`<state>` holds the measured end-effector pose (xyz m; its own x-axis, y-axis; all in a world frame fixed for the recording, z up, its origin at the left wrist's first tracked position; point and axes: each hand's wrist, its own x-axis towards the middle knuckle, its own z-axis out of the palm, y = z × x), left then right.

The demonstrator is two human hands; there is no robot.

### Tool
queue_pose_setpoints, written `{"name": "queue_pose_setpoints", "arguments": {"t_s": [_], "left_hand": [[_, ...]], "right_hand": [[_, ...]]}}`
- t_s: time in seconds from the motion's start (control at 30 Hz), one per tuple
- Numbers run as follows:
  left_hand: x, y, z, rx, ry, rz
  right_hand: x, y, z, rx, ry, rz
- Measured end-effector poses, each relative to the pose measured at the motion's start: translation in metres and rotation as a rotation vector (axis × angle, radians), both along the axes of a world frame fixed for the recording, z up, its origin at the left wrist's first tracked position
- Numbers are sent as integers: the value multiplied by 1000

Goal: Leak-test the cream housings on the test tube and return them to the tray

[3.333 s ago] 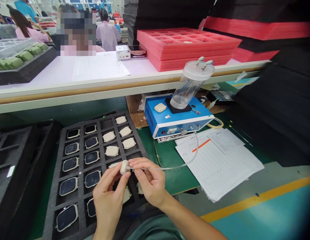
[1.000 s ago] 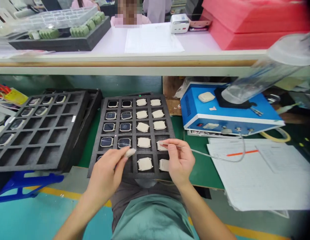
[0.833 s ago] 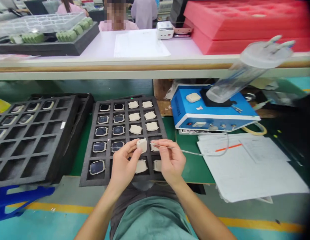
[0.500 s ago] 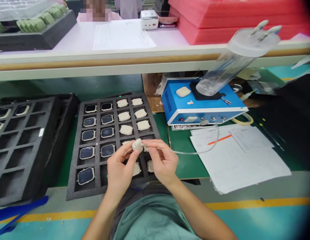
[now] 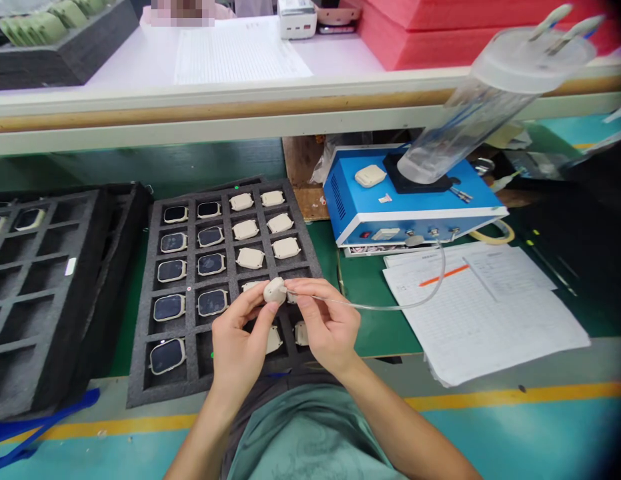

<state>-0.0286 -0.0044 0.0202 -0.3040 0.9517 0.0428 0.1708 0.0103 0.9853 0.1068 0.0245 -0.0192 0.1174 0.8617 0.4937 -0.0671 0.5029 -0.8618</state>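
My left hand [image 5: 243, 329] grips a cream watch case [image 5: 275, 291] on edge between thumb and fingers. Opposite it, my right hand [image 5: 329, 325] pinches the end of a thin clear tube [image 5: 385, 308] against the side of the case; the very tip is hidden by the fingers. The tube curves back to the front of a blue box [image 5: 415, 193]. Both hands hover over a dark foam tray [image 5: 193, 383]. Dark-screened watches [image 5: 169, 307] fill its left columns, and cream watch cases [image 5: 250, 258] lie in the right ones, partly covered by my hands.
A clear cylinder [image 5: 470, 123] and another cream case [image 5: 370, 176] stand on the blue box. Paper sheets [image 5: 485, 320] with an orange stick [image 5: 443, 275] lie at right. More foam trays [image 5: 30, 300] are at left. Behind, a shelf [image 5: 140, 100] carries red foam blocks [image 5: 430, 37].
The camera view has shifted slightly, so the box and cylinder appear farther right and the shelf higher. Both hands keep nearly the same hold on the watch case and tube.
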Motion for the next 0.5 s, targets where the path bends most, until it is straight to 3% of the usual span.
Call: {"name": "queue_pose_setpoints", "arguments": {"t_s": [0.5], "left_hand": [[-1,-1,-1,15,17,-4]], "right_hand": [[1,-1,-1,5,-8,8]]}}
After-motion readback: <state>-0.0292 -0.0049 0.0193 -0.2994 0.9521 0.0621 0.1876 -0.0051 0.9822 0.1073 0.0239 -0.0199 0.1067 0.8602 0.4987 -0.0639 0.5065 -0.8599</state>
